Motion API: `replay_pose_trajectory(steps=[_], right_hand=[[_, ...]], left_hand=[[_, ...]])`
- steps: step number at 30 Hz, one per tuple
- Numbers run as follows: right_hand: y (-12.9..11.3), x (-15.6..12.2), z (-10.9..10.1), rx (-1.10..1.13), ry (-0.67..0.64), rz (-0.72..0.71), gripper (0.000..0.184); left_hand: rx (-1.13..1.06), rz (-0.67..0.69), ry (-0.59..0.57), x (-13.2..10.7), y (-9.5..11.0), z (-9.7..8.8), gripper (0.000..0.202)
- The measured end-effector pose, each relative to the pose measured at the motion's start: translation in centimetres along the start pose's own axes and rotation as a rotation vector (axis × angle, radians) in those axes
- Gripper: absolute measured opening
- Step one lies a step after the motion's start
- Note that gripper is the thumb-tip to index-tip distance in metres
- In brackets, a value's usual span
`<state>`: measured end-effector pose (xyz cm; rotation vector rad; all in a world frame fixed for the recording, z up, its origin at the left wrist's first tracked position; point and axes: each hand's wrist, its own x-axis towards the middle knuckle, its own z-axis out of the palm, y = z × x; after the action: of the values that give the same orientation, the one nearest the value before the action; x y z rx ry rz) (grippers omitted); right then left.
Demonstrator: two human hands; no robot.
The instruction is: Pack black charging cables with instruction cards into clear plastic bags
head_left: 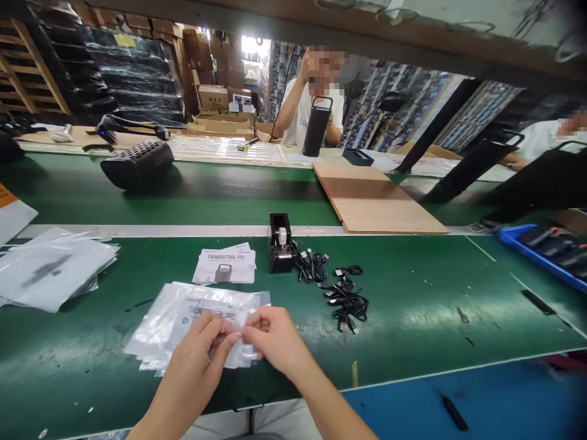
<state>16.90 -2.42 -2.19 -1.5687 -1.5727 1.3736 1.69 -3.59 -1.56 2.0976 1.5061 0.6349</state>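
Note:
Both hands meet over a pile of clear plastic bags (160, 321) near the table's front edge. My left hand (199, 354) pinches at the right part of the top bag, thumb against fingers. My right hand (275, 339) is closed too, its thumb and finger pressed together at the same bag, fingertips almost touching the left ones. The exact edge between the fingers is partly hidden. Just behind the pile lie printed manuals (224, 263) reading "THUNDERTRAIL PRO". A black tape dispenser (280, 247) stands right of them, beside small bundles of black USB cables (346, 299).
More filled plastic bags (55, 269) lie at the left. A black perforated speaker shell (137, 164) and a wooden board (376, 201) lie further back. A blue tray (541, 256) holds dark parts at right. Across the table, a person (293, 110) handles a black cylindrical speaker (317, 128).

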Motion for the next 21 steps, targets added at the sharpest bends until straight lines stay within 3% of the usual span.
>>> replay_pose_trajectory(steps=[2,4,6,7,10,14,18,21], right_hand=[[-1.0,0.4,0.5,-0.123,0.015,-0.098,0.010],[-1.6,0.3,-0.5,-0.232,0.034,-0.146,0.012],[-1.7,0.1,-3.1,-0.409,0.184,-0.094,0.016],[-1.6,0.2,-4.8,-0.541,0.352,-0.009,0.019],[-0.4,1.1,-9.6,-0.655,0.628,0.179,0.031],[1.6,2.5,-13.2,-0.645,0.634,0.212,0.016],[1.9,1.4,-13.3,-0.533,0.689,0.132,0.016],[1.4,-0.4,-10.4,-0.140,0.668,0.028,0.026]], left_hand=[[-0.054,-0.006,-0.015,0.2,-0.2,0.0,0.022],[-0.078,-0.019,-0.026,0.2,-0.6,0.1,0.023],[-0.071,-0.046,-0.033,0.3,-1.0,0.2,0.023],[-0.061,-0.061,-0.034,0.3,-1.2,0.3,0.022],[-0.037,-0.083,-0.036,0.5,-1.2,0.4,0.022],[-0.027,-0.084,-0.031,0.7,-0.5,0.5,0.023],[-0.040,-0.113,-0.026,0.7,-0.1,0.6,0.023],[-0.059,-0.131,-0.047,0.8,0.0,0.6,0.023]])
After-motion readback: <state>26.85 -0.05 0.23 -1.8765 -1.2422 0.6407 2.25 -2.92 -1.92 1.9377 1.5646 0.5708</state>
